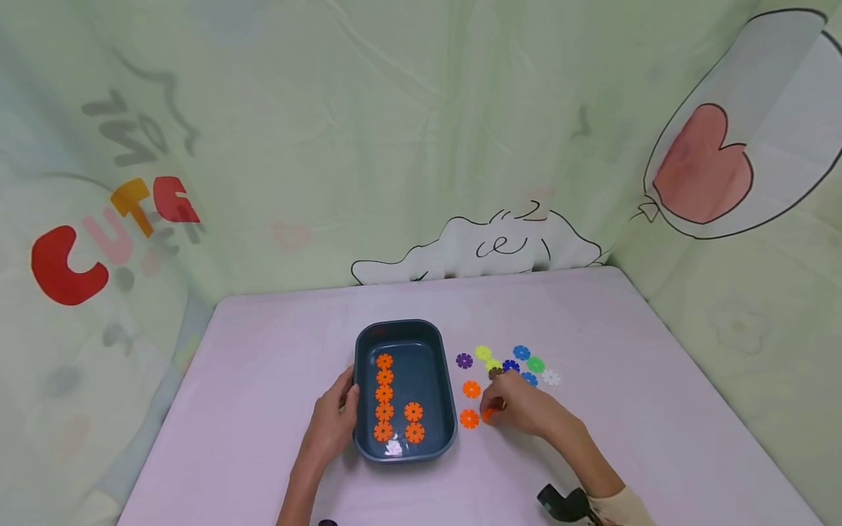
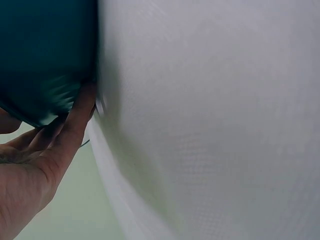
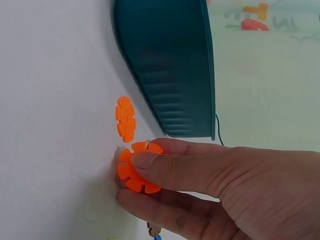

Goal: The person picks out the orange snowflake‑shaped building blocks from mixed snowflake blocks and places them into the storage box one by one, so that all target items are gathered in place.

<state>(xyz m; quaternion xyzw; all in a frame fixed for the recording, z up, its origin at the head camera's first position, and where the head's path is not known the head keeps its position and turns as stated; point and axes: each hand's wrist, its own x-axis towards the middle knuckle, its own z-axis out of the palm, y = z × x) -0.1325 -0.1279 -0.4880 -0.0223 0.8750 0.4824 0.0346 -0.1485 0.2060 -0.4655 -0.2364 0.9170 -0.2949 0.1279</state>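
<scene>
My left hand (image 1: pixel 334 416) grips the left side of a dark blue tray (image 1: pixel 449 409), its thumb by the rim and its fingers along the outer wall, as the left wrist view shows. Inside the tray lie orange notched plastic discs (image 1: pixel 384 394) in two columns, the left one longer. To the tray's right, my right hand (image 1: pixel 526 405) pinches another orange disc (image 3: pixel 131 172) between thumb and fingers, low over the table. Beside that hand, two loose orange discs (image 1: pixel 471 389) lie on the table near the tray's right wall.
Beyond the right hand is a loose cluster of discs: purple (image 1: pixel 464 361), yellow (image 1: pixel 483 352), blue (image 1: pixel 522 352), green (image 1: pixel 536 364), white (image 1: pixel 550 378) and brown (image 1: pixel 495 373). A pale cloth covers the table (image 1: pixel 276 365). A printed green curtain (image 1: pixel 395 146) hangs behind it.
</scene>
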